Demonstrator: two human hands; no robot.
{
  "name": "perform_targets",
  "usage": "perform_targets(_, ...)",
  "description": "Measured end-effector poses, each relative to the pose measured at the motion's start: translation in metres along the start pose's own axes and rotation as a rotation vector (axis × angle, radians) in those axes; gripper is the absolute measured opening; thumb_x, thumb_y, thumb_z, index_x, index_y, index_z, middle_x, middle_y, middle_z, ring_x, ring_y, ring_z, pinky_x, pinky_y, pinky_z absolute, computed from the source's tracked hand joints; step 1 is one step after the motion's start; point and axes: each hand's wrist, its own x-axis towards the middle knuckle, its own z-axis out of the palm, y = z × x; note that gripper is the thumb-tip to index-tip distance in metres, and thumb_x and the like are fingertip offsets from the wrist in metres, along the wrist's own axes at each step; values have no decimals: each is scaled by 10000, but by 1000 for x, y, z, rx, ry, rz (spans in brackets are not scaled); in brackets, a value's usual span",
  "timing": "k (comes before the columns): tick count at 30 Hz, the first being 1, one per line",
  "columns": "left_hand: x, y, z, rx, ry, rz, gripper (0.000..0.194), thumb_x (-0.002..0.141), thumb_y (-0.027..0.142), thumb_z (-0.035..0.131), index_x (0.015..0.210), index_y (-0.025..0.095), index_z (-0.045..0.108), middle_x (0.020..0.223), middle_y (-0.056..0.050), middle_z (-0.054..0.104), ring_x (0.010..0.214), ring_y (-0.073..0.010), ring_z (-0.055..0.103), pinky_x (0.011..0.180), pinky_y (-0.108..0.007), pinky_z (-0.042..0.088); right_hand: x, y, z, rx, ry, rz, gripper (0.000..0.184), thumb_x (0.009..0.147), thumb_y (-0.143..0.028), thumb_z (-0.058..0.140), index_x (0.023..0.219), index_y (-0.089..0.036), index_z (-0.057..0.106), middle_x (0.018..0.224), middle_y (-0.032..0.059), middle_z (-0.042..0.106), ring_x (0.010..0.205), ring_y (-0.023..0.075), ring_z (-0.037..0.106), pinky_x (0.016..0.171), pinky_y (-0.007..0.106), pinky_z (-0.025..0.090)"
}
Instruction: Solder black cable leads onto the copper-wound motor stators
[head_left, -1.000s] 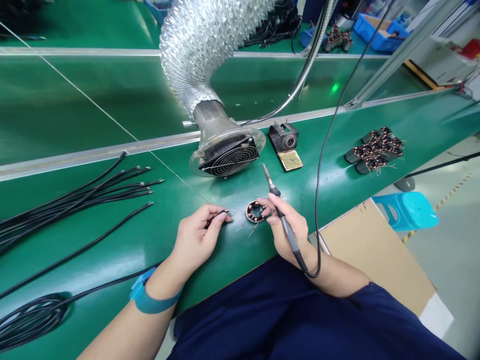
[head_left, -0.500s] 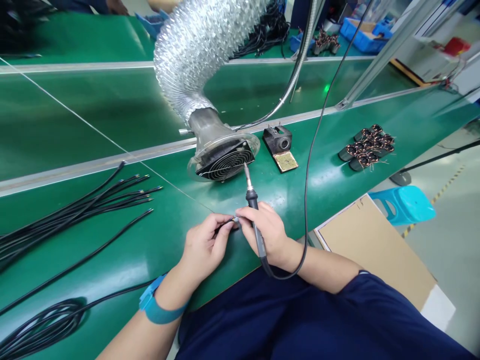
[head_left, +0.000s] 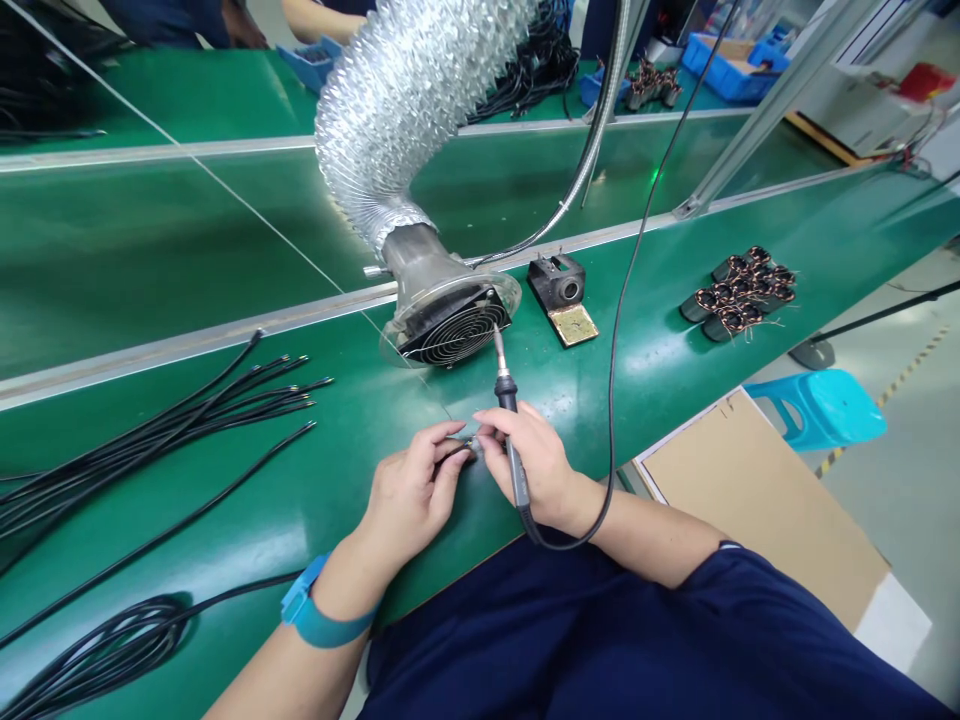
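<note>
Right hand [head_left: 546, 462] shifted inward, gripping iron [head_left: 517, 470] | left hand [head_left: 409, 490] pinching cable [head_left: 454, 455] | sponge [head_left: 575, 325] in stand [head_left: 553, 285]

I have my left forearm [head_left: 281, 660] angled up from the lower left, and my left hand [head_left: 405, 490] closed in a pinch, its back turned upward. My right forearm [head_left: 660, 535] comes in from the right, with my right hand [head_left: 536, 465] curled and pinching too. Their fingertips [head_left: 454, 464] nearly meet, though whether they touch I can't quite make out
</note>
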Motion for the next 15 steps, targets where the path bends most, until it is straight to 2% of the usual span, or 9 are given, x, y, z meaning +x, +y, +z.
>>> perform_targets(4, -1, -3, -1, 68, -20, 33, 290, 1008, 207, 523, 1296, 197, 489, 935, -32, 791, 782, -151, 761, 685, -223, 575, 0, -1, 0, 38, 23, 3, 368, 947, -75, 546, 1293, -202, 532, 942, 47, 697, 852, 175, 619, 823, 339, 571)
perform_targets(7, -1, -3, -2, 84, -15, 36, 227, 1003, 208, 534, 1230, 198, 518, 957, -40, 786, 818, -154, 764, 700, -218, 575, 0, -1, 0, 35, 2, -6, 356, 956, -88, 534, 1290, -209, 529, 943, 43, 704, 836, 174, 619, 811, 338, 570)
perform_targets(12, 0, -4, -3, 38, -40, 19, 99, 992, 214, 556, 1090, 204, 569, 853, -7, 740, 687, -121, 716, 621, -205, 537, -3, 1, -1, 6, -32, -1, 310, 977, -122, 504, 1272, -216, 525, 931, 42, 701, 822, 174, 627, 802, 352, 570)
perform_targets(15, 0, -3, -3, -41, -61, -28, 84, 990, 209, 554, 1070, 208, 578, 824, 5, 727, 685, -114, 709, 629, -208, 538, -3, 2, 0, 2, -32, -6, 290, 978, -120, 500, 1251, -214, 526, 917, 43, 699, 807, 174, 626, 794, 358, 571)
